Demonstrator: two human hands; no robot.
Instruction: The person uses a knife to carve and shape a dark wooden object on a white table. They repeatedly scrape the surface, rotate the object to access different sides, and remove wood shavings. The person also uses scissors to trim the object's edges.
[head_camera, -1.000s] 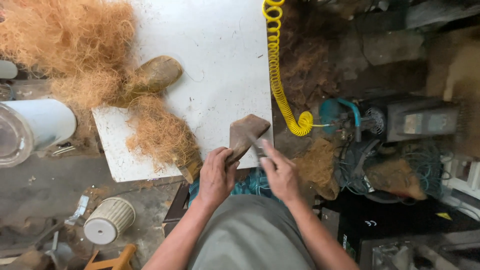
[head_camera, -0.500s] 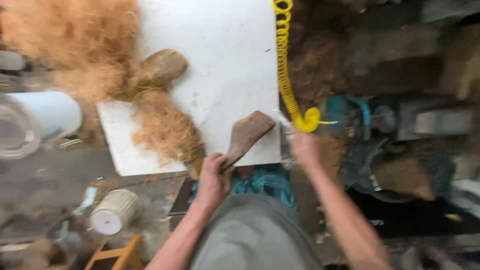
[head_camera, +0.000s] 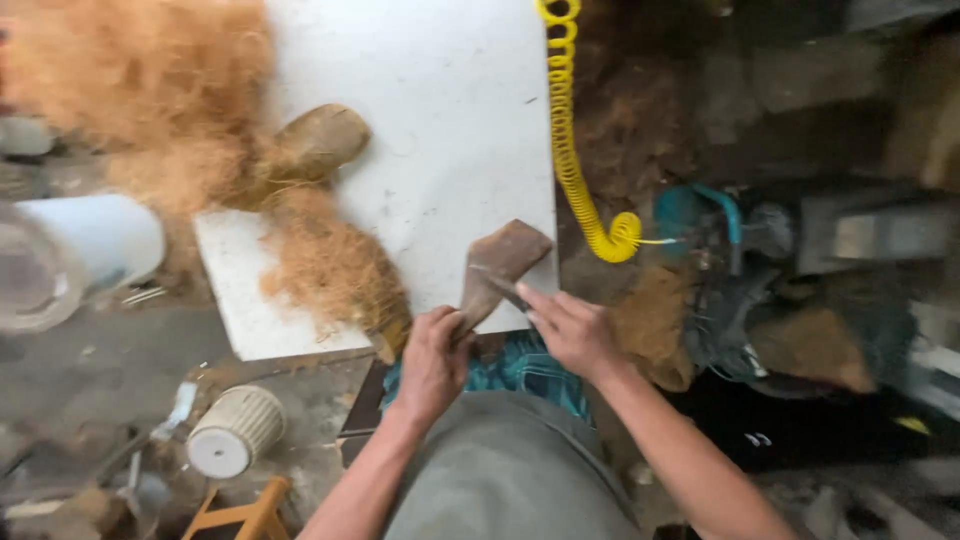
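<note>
Here, left hand (head_camera: 432, 362) grips one brown piece (head_camera: 497, 266); right hand (head_camera: 572, 330) pinches one blade (head_camera: 500, 284).

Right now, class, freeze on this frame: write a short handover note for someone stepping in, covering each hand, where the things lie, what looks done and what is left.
Left hand: grips the lower end of the brown wedge-shaped piece, which rests on the near edge of the white board.
Right hand: holds a thin metal tool against that piece; its exact kind is too blurred to tell.
Nearby: loose coconut fibre on the board's left side, a brown husk-like lump further back, a yellow coiled hose to the right.
Done: some fibre already lies loose.
Left: the piece in hand is not yet set down.
</note>
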